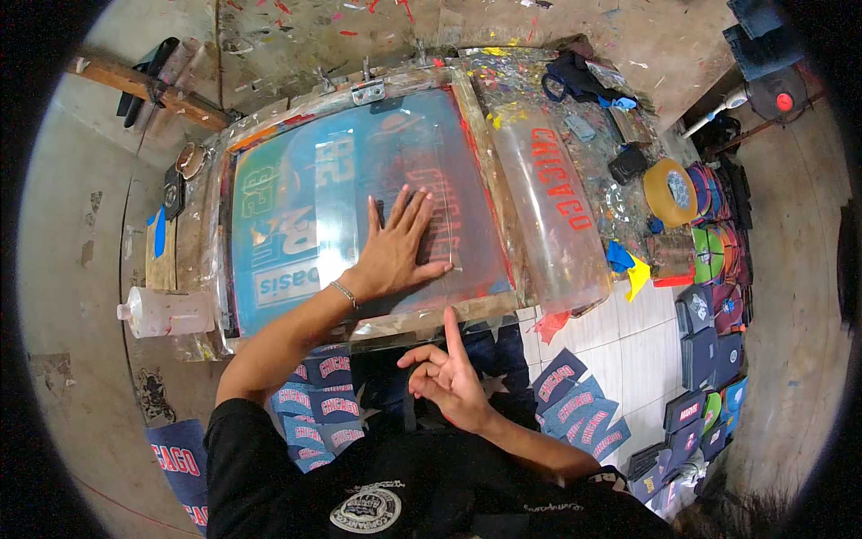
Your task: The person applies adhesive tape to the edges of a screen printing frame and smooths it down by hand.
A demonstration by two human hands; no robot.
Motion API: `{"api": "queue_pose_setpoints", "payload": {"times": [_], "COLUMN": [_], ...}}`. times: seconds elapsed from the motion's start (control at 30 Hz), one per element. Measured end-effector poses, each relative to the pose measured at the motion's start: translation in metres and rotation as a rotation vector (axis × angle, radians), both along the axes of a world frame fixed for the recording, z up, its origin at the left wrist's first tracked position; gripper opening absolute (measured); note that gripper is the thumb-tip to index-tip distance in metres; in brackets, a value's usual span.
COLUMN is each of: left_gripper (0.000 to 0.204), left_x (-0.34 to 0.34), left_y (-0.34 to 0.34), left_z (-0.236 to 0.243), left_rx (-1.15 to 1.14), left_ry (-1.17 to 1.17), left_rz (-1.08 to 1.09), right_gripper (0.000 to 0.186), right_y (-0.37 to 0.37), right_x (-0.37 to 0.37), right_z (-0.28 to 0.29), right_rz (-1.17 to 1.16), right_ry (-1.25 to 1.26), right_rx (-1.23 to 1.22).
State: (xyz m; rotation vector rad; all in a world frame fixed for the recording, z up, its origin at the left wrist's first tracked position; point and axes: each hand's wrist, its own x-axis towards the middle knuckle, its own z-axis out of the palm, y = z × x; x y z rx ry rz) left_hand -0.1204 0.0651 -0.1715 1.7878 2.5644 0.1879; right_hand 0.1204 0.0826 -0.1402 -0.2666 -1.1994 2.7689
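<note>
A screen-printing frame [480,148] with blue mesh [296,171] and several stencilled designs lies on the work table before me. My left hand [395,247] rests palm down on the mesh, right of the middle, with its fingers spread over a stencilled word. Just off the frame's near edge is my right hand [453,386]. Its index finger points toward the frame, while the other fingers are loosely bent and apart, holding nothing visible. Right of the frame, a clear plastic sheet [543,234] with red lettering covers part of the table.
Printed denim pieces [579,413] lie to the right of my lap, and more denim pieces [323,395] to its left. A tape roll [660,193] sits on the right, a plastic bottle [171,312] on the left. Dark stacked pieces [691,413] line the right side.
</note>
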Motion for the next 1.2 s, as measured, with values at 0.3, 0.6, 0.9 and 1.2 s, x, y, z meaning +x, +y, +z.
{"api": "queue_pose_setpoints", "payload": {"times": [0.3, 0.6, 0.9, 1.2], "left_gripper": [0.116, 0.14, 0.146, 0.139], "left_x": [0.022, 0.008, -0.02, -0.082], "left_y": [-0.008, 0.003, 0.049, 0.079], "left_z": [0.017, 0.01, -0.001, -0.007], "left_rx": [-0.032, 0.095, 0.179, 0.29], "left_ry": [0.04, -0.137, -0.108, -0.066], "left_rz": [-0.171, -0.016, 0.208, 0.458], "right_gripper": [0.07, 0.05, 0.038, 0.034], "right_y": [-0.001, 0.013, 0.028, 0.041], "right_x": [0.005, 0.01, 0.014, 0.026], "right_z": [0.032, 0.02, 0.018, 0.014], "right_rz": [0.13, 0.105, 0.082, 0.034], "right_ry": [-0.071, -0.155, -0.163, -0.169], "right_rx": [0.158, 0.331, 0.363, 0.394]}}
